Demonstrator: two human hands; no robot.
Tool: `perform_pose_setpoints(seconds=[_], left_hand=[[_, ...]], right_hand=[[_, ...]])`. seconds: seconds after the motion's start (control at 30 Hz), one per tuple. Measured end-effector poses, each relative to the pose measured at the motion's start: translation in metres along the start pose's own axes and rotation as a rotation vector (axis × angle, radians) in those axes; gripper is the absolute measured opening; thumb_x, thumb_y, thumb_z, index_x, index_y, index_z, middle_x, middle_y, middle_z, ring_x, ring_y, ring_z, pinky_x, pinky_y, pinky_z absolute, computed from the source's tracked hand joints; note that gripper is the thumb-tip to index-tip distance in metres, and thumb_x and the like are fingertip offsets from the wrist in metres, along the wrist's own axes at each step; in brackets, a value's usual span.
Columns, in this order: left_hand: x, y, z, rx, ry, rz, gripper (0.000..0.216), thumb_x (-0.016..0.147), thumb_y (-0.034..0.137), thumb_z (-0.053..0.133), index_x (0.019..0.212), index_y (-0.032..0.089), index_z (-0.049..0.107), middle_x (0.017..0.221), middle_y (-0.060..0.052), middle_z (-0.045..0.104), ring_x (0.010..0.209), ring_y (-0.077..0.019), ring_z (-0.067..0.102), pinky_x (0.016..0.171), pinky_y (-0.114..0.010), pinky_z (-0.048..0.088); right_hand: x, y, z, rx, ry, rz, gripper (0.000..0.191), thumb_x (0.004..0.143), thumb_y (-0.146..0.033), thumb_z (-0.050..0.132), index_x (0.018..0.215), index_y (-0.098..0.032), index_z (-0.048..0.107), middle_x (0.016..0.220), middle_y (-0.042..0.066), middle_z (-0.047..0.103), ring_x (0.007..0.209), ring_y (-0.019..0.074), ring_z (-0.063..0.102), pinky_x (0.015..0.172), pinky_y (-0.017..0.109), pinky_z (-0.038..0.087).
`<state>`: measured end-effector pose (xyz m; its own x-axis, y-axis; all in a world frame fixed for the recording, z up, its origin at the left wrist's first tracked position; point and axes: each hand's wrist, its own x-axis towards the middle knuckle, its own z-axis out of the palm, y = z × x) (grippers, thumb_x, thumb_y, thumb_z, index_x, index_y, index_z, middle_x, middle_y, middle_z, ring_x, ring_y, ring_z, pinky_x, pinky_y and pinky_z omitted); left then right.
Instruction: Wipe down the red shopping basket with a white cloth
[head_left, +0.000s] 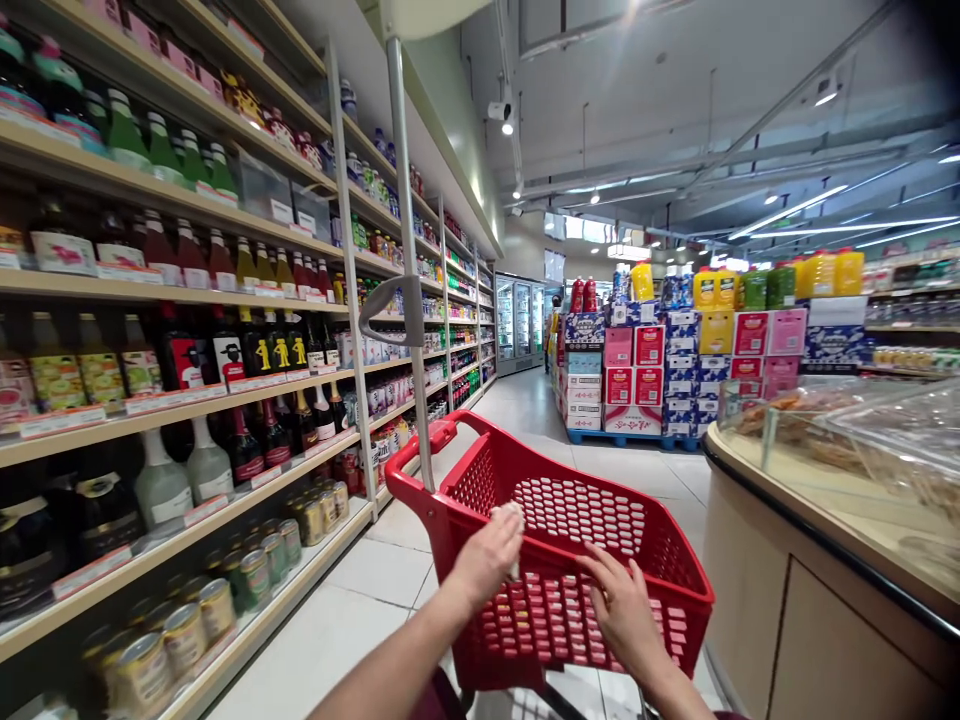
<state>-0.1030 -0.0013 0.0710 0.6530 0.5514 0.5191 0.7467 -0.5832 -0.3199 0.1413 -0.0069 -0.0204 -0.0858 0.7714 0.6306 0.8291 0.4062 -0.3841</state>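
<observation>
A red plastic shopping cart (553, 556) with perforated basket walls stands right in front of me, turned side-on. My left hand (484, 558) is closed around a crumpled white cloth or tissue (511, 514) and rests at the cart's near rim. At the same rim, farther right, my right hand (628, 612) has its fingers spread, the fingertips over the top edge and nothing held. A grey metal pole (405, 180) with a grey plastic loop handle (396, 311) rises at the cart's left end.
Tall shelves of bottles (169, 260) and cans (187, 640) line the left. To the right is a curved counter (750, 540) with clear-covered food trays. Stacked drink cartons (634, 365) stand on a blue pallet ahead. Glass-door fridges (520, 318) are at the back.
</observation>
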Motion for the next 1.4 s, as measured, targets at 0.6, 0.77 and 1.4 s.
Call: perform_pose_setpoints(seconds=[0.6,0.77,1.4], left_hand=[[0.004,-0.026,0.019,0.109,0.046,-0.239,0.042,0.077,0.0,0.034,0.116,0.009,0.049,0.128,-0.017,0.046,0.123,-0.022,0.035,0.101,-0.042,0.033],[0.028,0.044,0.06,-0.07,0.021,-0.12,0.04,0.081,0.006,0.037,0.119,0.009,0.045,0.13,-0.013,0.045,0.124,-0.0176,0.034,0.102,-0.033,0.033],[0.001,0.007,0.004,0.111,-0.263,-0.304,0.058,0.073,0.022,0.042,0.129,0.01,0.037,0.137,-0.011,0.035,0.129,-0.0245,0.022,0.106,-0.049,0.007]], right_hand=[[-0.006,0.001,-0.01,0.026,0.103,0.11,0.038,0.075,-0.016,0.033,0.103,-0.019,0.059,0.118,0.009,0.055,0.109,0.0219,0.049,0.097,0.049,0.028],[0.009,-0.033,0.007,0.112,0.043,-0.055,0.05,0.074,-0.012,0.033,0.121,-0.018,0.047,0.125,0.009,0.05,0.118,0.0198,0.042,0.099,0.043,0.031],[-0.001,0.056,-0.008,-0.082,0.163,0.153,0.055,0.066,0.003,0.032,0.112,-0.014,0.058,0.123,0.011,0.052,0.12,0.0227,0.04,0.1,0.045,0.033]])
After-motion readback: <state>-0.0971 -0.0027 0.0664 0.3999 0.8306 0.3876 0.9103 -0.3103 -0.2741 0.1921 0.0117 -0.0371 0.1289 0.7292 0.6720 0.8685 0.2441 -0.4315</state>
